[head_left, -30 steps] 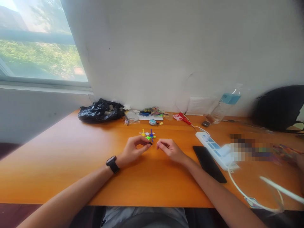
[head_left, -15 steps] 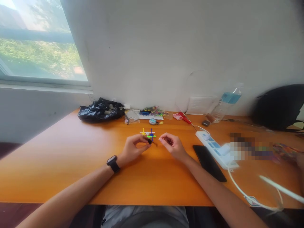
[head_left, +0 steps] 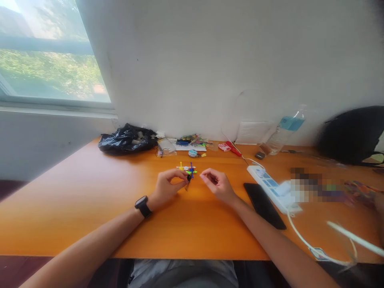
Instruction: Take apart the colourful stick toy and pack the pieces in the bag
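Between the thumb and forefinger of my left hand [head_left: 170, 184] is a small black round plastic piece [head_left: 189, 177] with a thin dark stem, which now points down toward the table. My right hand [head_left: 218, 185] is a short way to the right, its thumb and fingers curled together in a pinch; whether anything small is in it is hidden. Just beyond the fingertips lie small plastic pieces with pointed arms: a yellow piece [head_left: 181, 166], a white piece [head_left: 186, 168] and a blue piece [head_left: 192, 168], with some green. My left fingers partly cover them.
Along the wall lie a black plastic bag [head_left: 127, 139], a round tin [head_left: 193, 153] and a red-handled tool [head_left: 233, 148]. Right of my arm are a black phone [head_left: 264, 206], a white power strip [head_left: 267, 188] with cables, and a bottle [head_left: 285, 130]. A blurred hand appears far right.
The black piece has turned in my left fingers: its stem pointed right and now points down. My right hand has hardly moved.
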Motion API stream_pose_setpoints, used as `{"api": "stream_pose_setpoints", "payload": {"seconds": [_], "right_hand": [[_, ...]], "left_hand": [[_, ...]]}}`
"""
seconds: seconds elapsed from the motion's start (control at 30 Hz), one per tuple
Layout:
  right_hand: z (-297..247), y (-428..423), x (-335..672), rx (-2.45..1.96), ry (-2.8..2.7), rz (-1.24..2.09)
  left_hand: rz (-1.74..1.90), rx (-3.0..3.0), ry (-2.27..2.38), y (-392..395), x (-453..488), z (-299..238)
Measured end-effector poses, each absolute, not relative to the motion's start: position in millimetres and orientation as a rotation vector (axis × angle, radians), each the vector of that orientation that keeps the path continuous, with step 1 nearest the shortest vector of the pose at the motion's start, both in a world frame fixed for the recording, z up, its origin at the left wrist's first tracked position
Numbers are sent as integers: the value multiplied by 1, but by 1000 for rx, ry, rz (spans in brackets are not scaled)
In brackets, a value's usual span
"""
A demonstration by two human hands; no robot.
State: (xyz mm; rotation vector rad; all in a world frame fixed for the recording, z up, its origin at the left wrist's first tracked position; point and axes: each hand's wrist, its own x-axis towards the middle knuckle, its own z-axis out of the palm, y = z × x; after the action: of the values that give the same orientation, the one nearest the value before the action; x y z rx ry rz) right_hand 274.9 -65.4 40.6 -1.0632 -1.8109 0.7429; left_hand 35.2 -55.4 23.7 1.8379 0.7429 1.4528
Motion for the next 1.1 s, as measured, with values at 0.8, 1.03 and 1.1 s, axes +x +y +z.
{"api": "stream_pose_setpoints", "payload": {"seconds": [0.8, 1.03, 1.1], "right_hand": [[31, -68, 273, -1059, -2028, 502], [30, -67, 274, -1063, -2045, 506], [31, -67, 274, -1058, -2060, 493]], "left_hand": [[1326, 1819, 742, -57, 35, 17], [1297, 1825, 718, -62, 37, 25], [1296, 1828, 719, -62, 37, 26]]}}
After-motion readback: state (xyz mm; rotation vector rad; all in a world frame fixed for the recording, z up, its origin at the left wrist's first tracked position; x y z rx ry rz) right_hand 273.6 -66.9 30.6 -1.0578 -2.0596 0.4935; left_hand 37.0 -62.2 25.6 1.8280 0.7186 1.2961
